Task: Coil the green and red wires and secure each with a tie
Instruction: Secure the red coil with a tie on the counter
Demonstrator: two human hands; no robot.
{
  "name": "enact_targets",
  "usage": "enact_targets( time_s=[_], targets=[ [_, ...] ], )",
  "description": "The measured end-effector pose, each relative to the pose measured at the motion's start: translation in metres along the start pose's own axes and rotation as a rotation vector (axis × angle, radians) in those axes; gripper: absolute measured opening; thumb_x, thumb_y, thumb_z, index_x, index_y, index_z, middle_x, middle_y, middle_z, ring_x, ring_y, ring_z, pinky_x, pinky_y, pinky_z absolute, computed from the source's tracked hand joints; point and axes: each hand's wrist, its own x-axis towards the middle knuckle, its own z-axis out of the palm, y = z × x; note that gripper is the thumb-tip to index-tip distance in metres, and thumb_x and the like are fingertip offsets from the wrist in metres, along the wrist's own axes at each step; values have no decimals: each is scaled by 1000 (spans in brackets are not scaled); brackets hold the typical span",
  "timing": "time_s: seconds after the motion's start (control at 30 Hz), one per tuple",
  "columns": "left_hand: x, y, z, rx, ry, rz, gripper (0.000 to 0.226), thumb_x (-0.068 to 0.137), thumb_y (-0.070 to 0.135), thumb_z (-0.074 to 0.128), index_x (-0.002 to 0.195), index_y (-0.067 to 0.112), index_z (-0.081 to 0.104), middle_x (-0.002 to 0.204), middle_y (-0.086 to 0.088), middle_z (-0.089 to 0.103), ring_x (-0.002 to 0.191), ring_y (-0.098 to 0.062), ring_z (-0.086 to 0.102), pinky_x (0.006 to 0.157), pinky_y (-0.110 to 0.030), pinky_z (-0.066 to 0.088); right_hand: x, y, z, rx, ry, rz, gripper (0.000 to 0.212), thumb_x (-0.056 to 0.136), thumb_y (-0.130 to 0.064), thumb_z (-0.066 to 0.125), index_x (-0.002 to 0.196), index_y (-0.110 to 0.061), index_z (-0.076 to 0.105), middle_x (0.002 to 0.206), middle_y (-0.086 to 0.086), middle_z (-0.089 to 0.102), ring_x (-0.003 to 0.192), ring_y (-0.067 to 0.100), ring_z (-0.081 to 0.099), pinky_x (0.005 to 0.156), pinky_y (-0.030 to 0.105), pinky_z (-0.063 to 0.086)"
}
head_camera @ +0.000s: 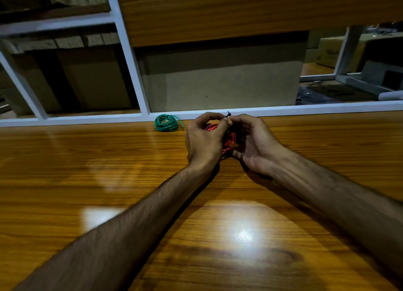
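Note:
The green wire (166,122) lies coiled on the wooden table (87,159) near its far edge, with a dark tie across it. Just to its right, the red wire coil (229,139) is held between both hands above the table, mostly hidden by them. My left hand (204,138) curls round the coil's left side, and its fingertips meet those of my right hand (254,141) at the top. There both hands pinch a small black tie (228,115), whose tip sticks up.
A white metal frame (218,111) runs along the table's far edge, with cardboard boxes (222,83) behind it. A wooden panel (239,11) hangs above. Bright light reflects off the glossy tabletop near me.

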Motion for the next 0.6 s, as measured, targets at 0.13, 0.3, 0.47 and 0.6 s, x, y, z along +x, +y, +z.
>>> enact_targets(
  time_s=[0.13,0.3,0.47,0.6],
  targets=[
    [0,-1,-2,-28,-11,-13,2,83,22,78,84,20,78,86,-10,78,85,-38,76,74,-64,61,2,2,1,-11,29,-8,20,93,-34,68,106,-19,73,105,3,74,100,18,66,70,34,55],
    [3,-3,-2,-42,-2,-34,9,81,26,80,85,18,79,86,-13,78,85,-42,75,73,-66,61,1,2,2,16,65,-52,13,89,-26,75,98,-22,67,108,7,74,101,23,66,65,36,56],
    [4,-4,-1,-90,-15,-56,2,88,11,78,86,10,78,84,-20,76,74,-35,73,71,-59,61,2,-2,4,0,74,-19,5,93,-26,70,97,-26,69,105,1,74,99,23,65,73,39,52],
    [2,-2,0,-97,-40,-54,3,90,6,76,88,3,77,84,-22,75,73,-30,71,69,-45,60,4,-10,1,-22,81,41,4,88,-27,71,91,-26,72,96,-5,74,100,19,64,82,39,49]
  ],
)
